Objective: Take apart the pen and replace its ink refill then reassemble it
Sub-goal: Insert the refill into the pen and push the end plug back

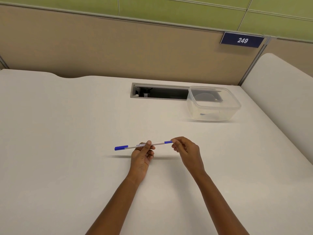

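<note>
So we've got the white pen (159, 143) with its blue cap on the left end, lying roughly level in the air just above the white desk (67, 133), shadow right under it. Our left hand (142, 156) grips the barrel around the middle, thumb on top over the printed text, fingers curled underneath. Our right hand (185, 150) pinches the blue tip at the right end. Further back and to the right sits a clear lidded plastic container (213, 106) with something small and dark inside, partly over the open cable slot (160, 93). A blue "249" sign (242, 40) hangs on the tan partition (101, 48).
</note>
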### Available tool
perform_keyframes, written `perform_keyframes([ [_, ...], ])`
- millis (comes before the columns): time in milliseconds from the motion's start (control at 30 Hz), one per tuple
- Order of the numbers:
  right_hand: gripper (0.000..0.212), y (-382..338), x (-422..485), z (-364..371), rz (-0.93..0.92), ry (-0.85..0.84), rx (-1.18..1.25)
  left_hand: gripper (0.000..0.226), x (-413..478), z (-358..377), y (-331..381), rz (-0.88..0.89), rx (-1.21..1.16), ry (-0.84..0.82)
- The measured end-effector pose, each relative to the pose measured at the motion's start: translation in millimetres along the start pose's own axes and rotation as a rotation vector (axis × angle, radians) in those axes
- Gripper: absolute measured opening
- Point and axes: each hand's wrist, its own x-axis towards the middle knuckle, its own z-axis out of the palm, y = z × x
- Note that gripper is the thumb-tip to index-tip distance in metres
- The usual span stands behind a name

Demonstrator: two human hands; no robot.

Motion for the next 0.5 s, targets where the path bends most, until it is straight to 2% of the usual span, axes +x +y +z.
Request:
perform_keyframes([
  [200,0.023,2.1,-1.8,-1.5,0.0,0.001,0.018,0.018,-0.1,-1.3,-1.2,0.006,-0.004,-0.003],
  [400,0.014,3.8,-2.4,-1.4,0.02,0.004,0.037,0.017,0.7,-1.2,-1.8,0.016,0.0,-0.013],
  [500,0.02,3.5,-3.2,-1.0,0.007,0.012,0.035,0.018,0.9,-2.2,-2.5,0.022,-0.002,-0.015],
])
